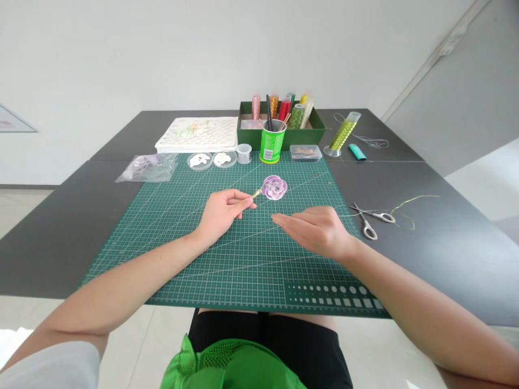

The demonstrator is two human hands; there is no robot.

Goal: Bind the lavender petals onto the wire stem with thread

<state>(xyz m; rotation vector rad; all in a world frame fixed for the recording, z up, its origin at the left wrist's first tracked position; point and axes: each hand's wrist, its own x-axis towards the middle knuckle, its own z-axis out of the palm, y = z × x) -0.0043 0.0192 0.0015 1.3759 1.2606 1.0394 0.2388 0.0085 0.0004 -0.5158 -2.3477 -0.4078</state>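
Note:
Between the thumb and fingers of my left hand (229,213) is the short green stem of a purple artificial flower (274,187). Its layered round petals point right, above the cutting mat (227,275). My right hand (312,229) is to the right of the flower and nearer to me, its fingers pressed together in a pinch. A thin green thread (405,202) runs from behind this hand out to the right; the fingertips' hold on it is mostly hidden. White-handled scissors (370,229) lie partly spread beside the mat, with the thread passing over them.
At the back stand a green can (271,143) with sticks, a dark green box (320,131) of thread spools, a clear case (305,153) and a leaning spool (344,132). Two shallow dishes (200,161), a plastic bag (148,167) and a white foam block (194,147) are at back left.

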